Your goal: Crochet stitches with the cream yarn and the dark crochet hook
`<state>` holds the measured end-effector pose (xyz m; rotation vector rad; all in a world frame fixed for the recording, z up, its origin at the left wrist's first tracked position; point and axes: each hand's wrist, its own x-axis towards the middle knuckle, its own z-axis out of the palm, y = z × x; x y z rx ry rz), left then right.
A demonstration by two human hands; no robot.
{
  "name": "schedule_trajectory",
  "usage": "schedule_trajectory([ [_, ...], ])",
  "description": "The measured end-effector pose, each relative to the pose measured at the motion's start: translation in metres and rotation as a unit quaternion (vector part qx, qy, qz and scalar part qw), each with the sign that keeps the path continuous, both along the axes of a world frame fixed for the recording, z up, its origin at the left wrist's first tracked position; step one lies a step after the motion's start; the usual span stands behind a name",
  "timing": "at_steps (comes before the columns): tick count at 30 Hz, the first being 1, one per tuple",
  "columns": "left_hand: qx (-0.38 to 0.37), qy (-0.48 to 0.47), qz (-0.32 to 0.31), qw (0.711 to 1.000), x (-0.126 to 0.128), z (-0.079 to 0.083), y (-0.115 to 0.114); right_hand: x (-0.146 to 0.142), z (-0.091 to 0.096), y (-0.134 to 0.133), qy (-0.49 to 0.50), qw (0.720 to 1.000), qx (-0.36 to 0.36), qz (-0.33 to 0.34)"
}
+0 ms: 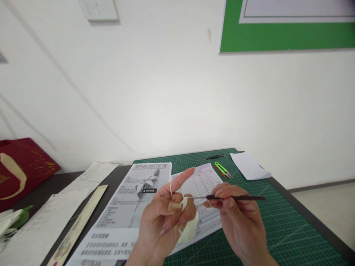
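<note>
My left hand (169,214) pinches a small piece of cream crochet work (184,202) between thumb and fingers. Its index finger points up, with a strand of pale yarn (171,187) looped around it. In my right hand (240,218) is a crochet hook (235,197) with a dark handle, held level like a pencil. The hook's thin metal shaft points left, and its tip meets the crochet work at my left fingertips. Just behind and below my left hand rests a ball of cream yarn (190,231), partly hidden by the fingers.
A green cutting mat (288,225) covers much of the table. On it lie printed sheets (111,210), green thread snips (222,169), black tweezers (215,157) and white paper (248,166). Leftward are a ruler (80,221), more papers (52,210) and a red bag (24,170). A wall stands behind.
</note>
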<state>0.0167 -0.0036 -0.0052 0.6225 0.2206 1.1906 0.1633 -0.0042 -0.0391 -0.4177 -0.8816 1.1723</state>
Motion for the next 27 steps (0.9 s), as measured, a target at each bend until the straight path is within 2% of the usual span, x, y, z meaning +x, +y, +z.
schedule_trajectory([
  [8, -0.004, -0.016, -0.014, 1.000, 0.001, 0.001, 0.000, 0.004, 0.003, 0.001, -0.028, 0.999, 0.045, -0.003],
  [10, 0.008, 0.018, -0.002, 1.000, 0.000, 0.000, 0.001, 0.005, 0.005, 0.001, -0.004, 1.000, 0.019, 0.007],
  [13, 0.062, 0.089, 0.021, 0.994, -0.002, -0.001, 0.002, 0.004, 0.006, 0.003, 0.055, 0.995, -0.068, 0.056],
  [16, 0.132, 0.159, 0.059, 0.977, -0.004, -0.006, 0.003, 0.003, 0.006, 0.007, 0.115, 0.973, -0.150, 0.134],
  [20, 0.206, 0.261, 0.126, 0.934, -0.005, -0.014, 0.002, 0.000, 0.002, 0.012, 0.169, 0.940, -0.214, 0.205],
  [24, 0.271, 0.314, 0.169, 0.894, -0.002, -0.021, 0.004, -0.002, 0.000, 0.012, 0.170, 0.938, -0.224, 0.201],
  [27, 0.283, 0.333, 0.187, 0.880, 0.001, -0.022, 0.006, -0.003, 0.002, 0.011, 0.153, 0.950, -0.212, 0.171],
])
